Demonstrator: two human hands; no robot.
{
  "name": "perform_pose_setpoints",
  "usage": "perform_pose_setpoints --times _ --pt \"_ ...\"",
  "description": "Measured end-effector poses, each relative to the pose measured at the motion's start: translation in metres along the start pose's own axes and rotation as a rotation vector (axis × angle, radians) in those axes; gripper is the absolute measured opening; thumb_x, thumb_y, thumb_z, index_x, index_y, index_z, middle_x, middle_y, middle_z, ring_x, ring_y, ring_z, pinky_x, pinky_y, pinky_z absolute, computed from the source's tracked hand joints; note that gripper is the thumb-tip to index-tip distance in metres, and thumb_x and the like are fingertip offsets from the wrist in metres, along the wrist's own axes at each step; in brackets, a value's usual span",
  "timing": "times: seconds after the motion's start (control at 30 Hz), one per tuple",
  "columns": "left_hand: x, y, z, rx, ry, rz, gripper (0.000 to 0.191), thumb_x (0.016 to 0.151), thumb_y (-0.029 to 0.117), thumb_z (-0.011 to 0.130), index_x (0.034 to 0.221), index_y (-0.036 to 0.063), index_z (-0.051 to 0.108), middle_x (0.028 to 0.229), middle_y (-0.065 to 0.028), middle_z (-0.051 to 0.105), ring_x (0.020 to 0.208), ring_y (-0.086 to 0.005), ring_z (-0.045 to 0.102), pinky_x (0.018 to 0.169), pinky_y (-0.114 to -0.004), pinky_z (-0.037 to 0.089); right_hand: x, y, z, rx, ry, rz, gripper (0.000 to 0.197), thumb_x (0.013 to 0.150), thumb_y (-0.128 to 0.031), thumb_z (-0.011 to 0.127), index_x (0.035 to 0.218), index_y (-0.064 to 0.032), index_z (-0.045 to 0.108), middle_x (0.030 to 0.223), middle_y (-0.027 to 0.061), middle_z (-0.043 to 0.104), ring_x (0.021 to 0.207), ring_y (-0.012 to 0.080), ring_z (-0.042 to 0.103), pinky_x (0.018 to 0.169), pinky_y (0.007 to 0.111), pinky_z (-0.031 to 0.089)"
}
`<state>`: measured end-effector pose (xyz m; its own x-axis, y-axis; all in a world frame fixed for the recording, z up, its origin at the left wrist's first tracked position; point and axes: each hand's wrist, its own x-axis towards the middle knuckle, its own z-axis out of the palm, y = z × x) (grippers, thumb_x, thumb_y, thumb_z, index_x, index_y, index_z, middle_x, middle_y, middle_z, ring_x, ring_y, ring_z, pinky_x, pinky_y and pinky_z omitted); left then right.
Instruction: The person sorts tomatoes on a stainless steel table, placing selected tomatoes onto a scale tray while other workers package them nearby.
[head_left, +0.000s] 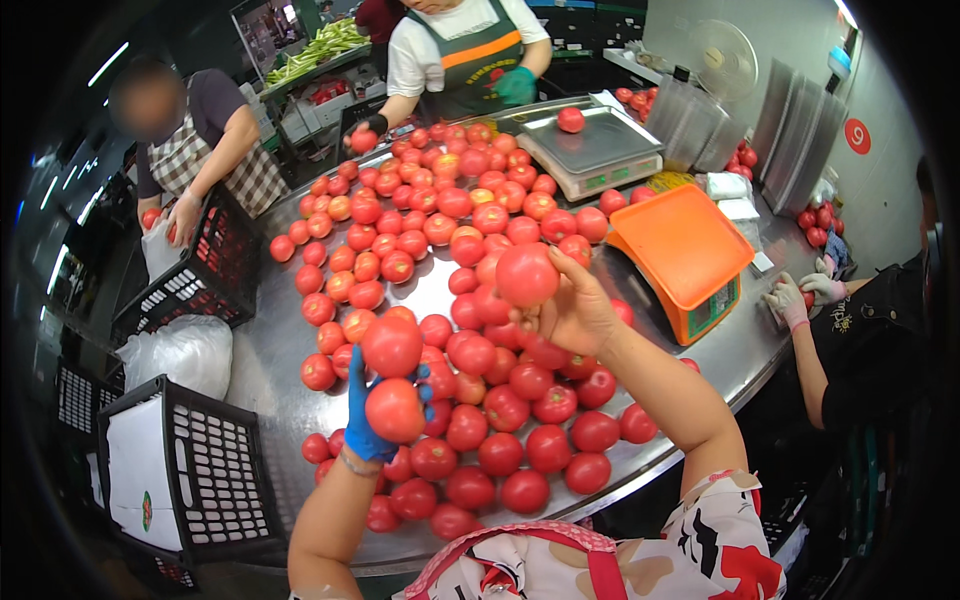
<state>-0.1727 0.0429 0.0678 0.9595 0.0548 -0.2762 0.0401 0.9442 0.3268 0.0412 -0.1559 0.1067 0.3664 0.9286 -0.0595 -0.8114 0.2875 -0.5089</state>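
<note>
My left hand (365, 427), in a blue glove, holds two tomatoes at once. One tomato (394, 409) rests in the palm and another tomato (391, 346) sits above it at the fingertips. Bare and raised over the pile, my right hand (574, 315) grips a large red tomato (527, 274) between thumb and fingers. Beneath both hands a broad heap of tomatoes (506, 407) covers much of the steel table (262, 386). Paler, orange-tinged tomatoes (341, 286) lie looser toward the far left.
An orange scale (682, 247) stands right of the heap, and a silver scale (611, 146) bearing one tomato stands behind. Black crates (217, 472) and a plastic bag (180, 352) line the left edge. Co-workers handle tomatoes at left, far side and right, one wearing white gloves (787, 301).
</note>
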Motion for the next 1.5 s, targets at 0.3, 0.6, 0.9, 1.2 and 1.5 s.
perform_pose_setpoints --times 0.3,0.6,0.9,1.2,1.5 --pt "0.190 -0.084 0.105 0.458 -0.179 -0.205 0.066 0.087 0.059 0.042 0.123 0.0040 0.049 0.106 -0.0162 0.061 0.084 -0.0257 0.065 0.069 -0.036 0.056 -0.094 -0.115 -0.082 -0.535 0.366 -0.499 0.072 0.067 -0.002 0.074 0.130 -0.0055 0.037 0.115 0.0109 0.048 0.103 0.0185 0.054 0.090 0.030 0.046" --pt "0.362 -0.191 0.168 0.938 -0.136 -0.194 0.060 0.083 0.052 0.055 0.122 0.0065 0.052 0.113 -0.0145 0.058 0.100 -0.0224 0.058 0.083 -0.032 0.049 -0.138 -0.187 -0.154 -0.873 0.733 -0.605 0.072 0.069 -0.011 0.075 0.130 -0.0041 0.037 0.118 0.0115 0.046 0.104 0.0187 0.052 0.089 0.029 0.046" --pt "0.428 -0.223 0.182 1.990 -0.105 0.102 0.067 0.084 0.049 0.051 0.129 -0.0004 0.042 0.121 -0.0278 0.049 0.113 -0.0401 0.048 0.095 -0.042 0.038 -0.139 -0.196 -0.206 -1.411 0.952 -0.637 0.070 0.074 -0.031 0.070 0.128 0.0000 0.039 0.123 0.0209 0.047 0.118 0.0296 0.045 0.099 0.038 0.035" --pt "0.431 -0.210 0.145 1.716 -0.239 0.473 0.051 0.092 0.033 0.045 0.133 0.0029 0.039 0.123 -0.0263 0.049 0.114 -0.0374 0.049 0.097 -0.040 0.038 -0.143 -0.183 -0.206 -2.095 1.116 -0.353 0.081 0.084 -0.059 0.044 0.134 0.0038 0.034 0.137 0.0214 0.037 0.136 0.0347 0.020 0.110 0.052 0.005" --pt "0.416 -0.172 0.135 1.734 0.017 0.437 0.053 0.089 0.048 0.048 0.128 0.0114 0.046 0.114 -0.0065 0.054 0.095 -0.0192 0.054 0.071 -0.034 0.047 -0.193 -0.116 -0.175 -1.835 1.061 -0.937 0.045 0.085 -0.029 0.059 0.118 -0.0005 0.049 0.120 0.0173 0.050 0.120 0.0334 0.040 0.103 0.048 0.023"
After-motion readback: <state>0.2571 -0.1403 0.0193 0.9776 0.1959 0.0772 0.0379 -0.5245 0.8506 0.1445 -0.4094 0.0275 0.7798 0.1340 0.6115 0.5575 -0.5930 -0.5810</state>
